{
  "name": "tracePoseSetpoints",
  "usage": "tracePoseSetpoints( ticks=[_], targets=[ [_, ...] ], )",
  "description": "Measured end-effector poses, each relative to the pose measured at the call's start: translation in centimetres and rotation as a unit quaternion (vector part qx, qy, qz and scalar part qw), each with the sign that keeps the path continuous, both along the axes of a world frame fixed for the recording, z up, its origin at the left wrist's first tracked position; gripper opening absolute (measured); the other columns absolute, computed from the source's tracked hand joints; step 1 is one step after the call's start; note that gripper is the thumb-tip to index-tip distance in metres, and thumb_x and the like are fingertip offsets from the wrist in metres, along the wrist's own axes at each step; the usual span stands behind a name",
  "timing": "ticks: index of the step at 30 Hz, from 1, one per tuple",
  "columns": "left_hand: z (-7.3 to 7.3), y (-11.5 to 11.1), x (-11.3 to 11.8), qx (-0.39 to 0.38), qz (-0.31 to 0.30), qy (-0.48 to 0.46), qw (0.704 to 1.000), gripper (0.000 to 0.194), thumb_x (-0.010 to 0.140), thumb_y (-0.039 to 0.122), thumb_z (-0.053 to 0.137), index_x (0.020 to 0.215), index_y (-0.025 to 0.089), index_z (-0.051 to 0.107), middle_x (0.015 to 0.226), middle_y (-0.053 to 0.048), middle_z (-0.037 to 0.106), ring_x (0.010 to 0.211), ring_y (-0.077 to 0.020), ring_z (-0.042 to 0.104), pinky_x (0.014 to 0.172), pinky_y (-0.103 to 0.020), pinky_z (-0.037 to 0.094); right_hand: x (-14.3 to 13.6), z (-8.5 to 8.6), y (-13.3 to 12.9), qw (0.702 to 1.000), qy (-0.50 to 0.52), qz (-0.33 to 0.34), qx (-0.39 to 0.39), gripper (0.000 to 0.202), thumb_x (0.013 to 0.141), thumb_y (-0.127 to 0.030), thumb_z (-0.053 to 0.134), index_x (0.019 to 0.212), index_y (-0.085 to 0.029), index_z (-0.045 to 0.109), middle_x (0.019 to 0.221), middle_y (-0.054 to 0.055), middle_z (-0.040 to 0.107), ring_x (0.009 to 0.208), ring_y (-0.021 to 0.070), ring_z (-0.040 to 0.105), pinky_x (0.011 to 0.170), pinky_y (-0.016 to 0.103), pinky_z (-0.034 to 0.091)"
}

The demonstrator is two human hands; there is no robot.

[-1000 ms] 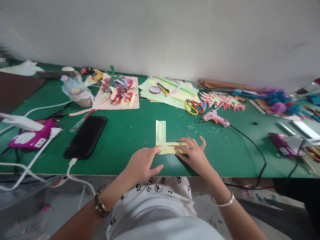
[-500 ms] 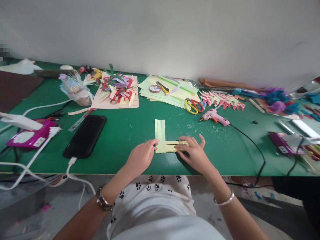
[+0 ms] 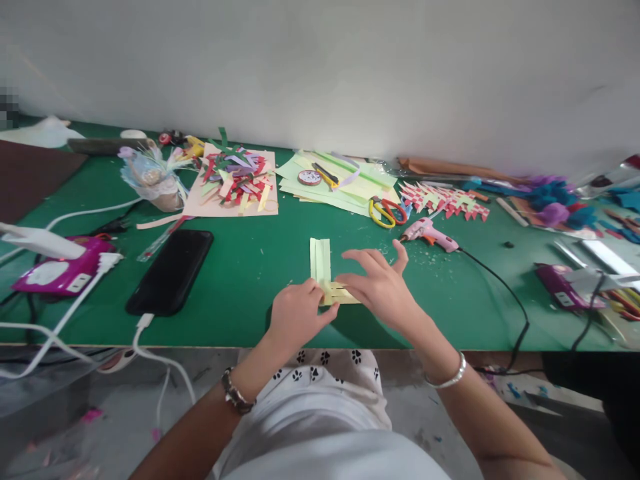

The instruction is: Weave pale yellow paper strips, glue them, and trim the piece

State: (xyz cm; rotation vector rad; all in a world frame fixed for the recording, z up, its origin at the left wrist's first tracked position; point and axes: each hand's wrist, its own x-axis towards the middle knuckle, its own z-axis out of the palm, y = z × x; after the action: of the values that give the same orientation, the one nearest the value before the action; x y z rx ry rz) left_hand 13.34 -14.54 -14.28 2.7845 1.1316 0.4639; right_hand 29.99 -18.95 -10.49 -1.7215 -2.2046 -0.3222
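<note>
Hands (image 3: 383,288) closer together now, pink glue gun (image 3: 437,237) nearby.

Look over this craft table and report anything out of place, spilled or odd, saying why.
Pale specks mar the green tabletop near the pink glue gun; they look like residue, though I cannot tell of what. Below, a pink scrap looks dropped, lying on the floor.

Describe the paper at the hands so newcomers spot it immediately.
On the green table, look between the black phone and the pink glue gun. The left hand touches the paper. Unlike the piled sheets behind, it makes a pale L.
</note>
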Motion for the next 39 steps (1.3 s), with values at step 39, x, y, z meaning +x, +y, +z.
tracePoseSetpoints(
  ticks=[39],
  targets=[
    [-0.6, 1.5, -1.8, -0.144, 0.033, -0.119, 0.982, 0.028, 0.083, 0.026, 0.045, 0.076, 0.017, 0.070, 0.085, -0.004, 0.072, 0.064, -0.0159, 0.064, 0.057, -0.025, 0.047, 10.6, -3.5, -3.3, 0.941, 0.088, -0.326, 0.016, 0.050, 0.080, -0.054, 0.046, 0.113, -0.016, 0.047, 0.098, 0.013, 0.055, 0.086, 0.0263, 0.053, 0.066, 0.034, 0.041]
  ],
)
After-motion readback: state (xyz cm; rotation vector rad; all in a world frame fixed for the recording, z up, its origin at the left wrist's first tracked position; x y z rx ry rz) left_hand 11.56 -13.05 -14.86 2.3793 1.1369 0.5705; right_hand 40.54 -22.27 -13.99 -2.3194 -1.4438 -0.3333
